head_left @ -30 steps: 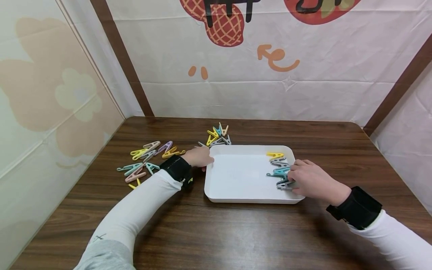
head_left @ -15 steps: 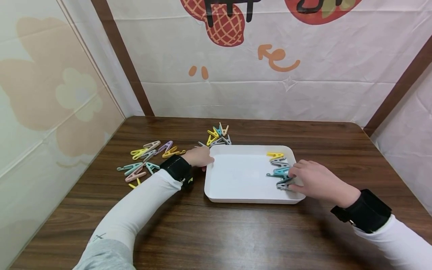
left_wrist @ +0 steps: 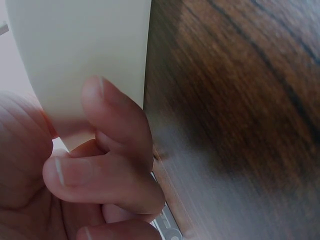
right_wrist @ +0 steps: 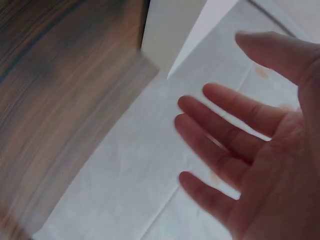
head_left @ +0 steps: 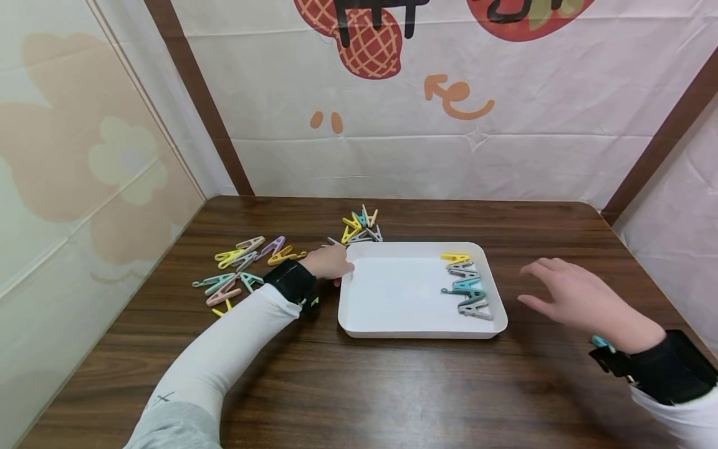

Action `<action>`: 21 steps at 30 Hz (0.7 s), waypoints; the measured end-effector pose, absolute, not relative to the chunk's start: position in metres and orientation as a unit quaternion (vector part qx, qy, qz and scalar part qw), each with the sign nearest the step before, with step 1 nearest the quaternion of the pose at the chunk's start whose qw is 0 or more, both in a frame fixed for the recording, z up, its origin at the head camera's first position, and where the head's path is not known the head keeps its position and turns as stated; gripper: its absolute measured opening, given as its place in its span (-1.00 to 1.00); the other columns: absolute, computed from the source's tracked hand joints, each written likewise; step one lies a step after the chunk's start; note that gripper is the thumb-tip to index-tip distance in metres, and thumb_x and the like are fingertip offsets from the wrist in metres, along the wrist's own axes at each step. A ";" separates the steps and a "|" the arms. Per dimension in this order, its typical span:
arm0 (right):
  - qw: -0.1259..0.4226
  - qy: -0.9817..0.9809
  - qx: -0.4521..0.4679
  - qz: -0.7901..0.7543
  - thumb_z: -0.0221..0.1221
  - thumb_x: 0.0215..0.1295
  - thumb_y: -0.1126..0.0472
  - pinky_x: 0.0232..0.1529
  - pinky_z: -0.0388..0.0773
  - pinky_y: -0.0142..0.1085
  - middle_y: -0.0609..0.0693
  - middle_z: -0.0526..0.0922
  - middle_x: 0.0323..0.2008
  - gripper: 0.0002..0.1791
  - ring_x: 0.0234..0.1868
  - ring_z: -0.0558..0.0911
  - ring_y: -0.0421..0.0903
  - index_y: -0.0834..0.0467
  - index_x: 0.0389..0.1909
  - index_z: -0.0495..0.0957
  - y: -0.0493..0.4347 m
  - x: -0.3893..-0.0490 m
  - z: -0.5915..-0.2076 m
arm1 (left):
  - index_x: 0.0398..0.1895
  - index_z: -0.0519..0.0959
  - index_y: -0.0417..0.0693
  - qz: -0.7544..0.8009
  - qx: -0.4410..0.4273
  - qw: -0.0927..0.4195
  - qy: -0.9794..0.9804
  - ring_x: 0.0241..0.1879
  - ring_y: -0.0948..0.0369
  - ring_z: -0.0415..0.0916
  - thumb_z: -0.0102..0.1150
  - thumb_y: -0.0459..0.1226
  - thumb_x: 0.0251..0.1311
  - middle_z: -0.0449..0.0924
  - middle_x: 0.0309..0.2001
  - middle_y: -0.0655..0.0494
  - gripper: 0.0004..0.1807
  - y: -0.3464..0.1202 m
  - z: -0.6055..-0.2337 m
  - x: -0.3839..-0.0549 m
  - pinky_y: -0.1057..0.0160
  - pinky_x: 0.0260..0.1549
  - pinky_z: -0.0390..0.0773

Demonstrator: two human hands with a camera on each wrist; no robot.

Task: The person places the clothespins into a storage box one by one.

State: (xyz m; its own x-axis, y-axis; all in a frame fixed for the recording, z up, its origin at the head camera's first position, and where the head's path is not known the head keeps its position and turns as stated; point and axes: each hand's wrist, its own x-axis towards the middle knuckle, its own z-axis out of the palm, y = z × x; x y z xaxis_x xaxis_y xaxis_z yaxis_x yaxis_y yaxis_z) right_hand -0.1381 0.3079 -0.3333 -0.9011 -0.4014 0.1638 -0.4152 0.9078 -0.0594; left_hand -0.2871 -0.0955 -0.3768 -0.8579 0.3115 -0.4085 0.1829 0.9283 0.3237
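Observation:
My left hand point(head_left: 327, 260) grips the left rim of a white rectangular tray point(head_left: 392, 293). In the left wrist view its fingers point(left_wrist: 117, 112) curl under the tray's edge. A column of clothespins lies inside the tray along its right side: a yellow clothespin point(head_left: 455, 257) at the back, a grey one, teal ones point(head_left: 465, 284) and a grey clothespin point(head_left: 475, 310) at the front. Right of the tray, above the table, hovers my right hand point(head_left: 583, 300), holding nothing. The right wrist view shows its fingers point(right_wrist: 220, 135) spread and nearly straight.
Left of the tray is a loose group of clothespins point(head_left: 230, 284) in several colours. Behind the tray's back left corner lies a smaller cluster point(head_left: 360, 227). Part of a teal object point(head_left: 601, 342) peeks out beneath my right wrist. A printed cloth point(head_left: 364, 162) hangs behind the table.
My right hand has let go of the grey clothespin at the tray's front right and moved right, out of the tray. My left hand stays on the rim.

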 end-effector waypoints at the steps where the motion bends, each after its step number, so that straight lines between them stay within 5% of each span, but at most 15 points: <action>1: 0.062 -0.979 0.190 0.047 0.34 0.17 0.04 -0.18 0.49 0.09 0.23 0.60 -0.09 -0.49 -0.12 0.59 0.20 0.28 0.02 0.54 0.314 -0.136 -0.333 | -0.52 0.58 -0.17 0.138 0.131 0.233 0.954 -0.63 0.15 0.37 -0.04 -0.18 0.38 0.51 -0.67 0.07 -0.64 -0.096 -0.377 -0.287 0.25 -0.56 0.30; 7: -0.055 -0.995 0.065 0.047 0.29 0.17 -0.18 -0.17 0.40 0.23 0.52 0.32 0.14 -0.11 0.09 0.37 0.48 0.41 0.26 0.28 0.354 -0.125 -0.340 | -0.51 0.58 -0.16 0.132 0.135 0.233 0.954 -0.63 0.16 0.37 -0.05 -0.17 0.38 0.52 -0.66 0.07 -0.64 -0.095 -0.377 -0.287 0.26 -0.56 0.30; 21: -0.207 -0.974 -0.052 0.079 0.37 -0.27 -0.45 -0.08 0.32 0.32 0.77 0.03 0.09 0.50 0.09 0.17 0.65 0.69 0.27 -0.08 0.448 -0.111 -0.409 | -0.51 0.57 -0.16 0.130 0.130 0.233 0.955 -0.64 0.17 0.36 -0.04 -0.16 0.37 0.52 -0.67 0.08 -0.65 -0.094 -0.380 -0.289 0.26 -0.57 0.29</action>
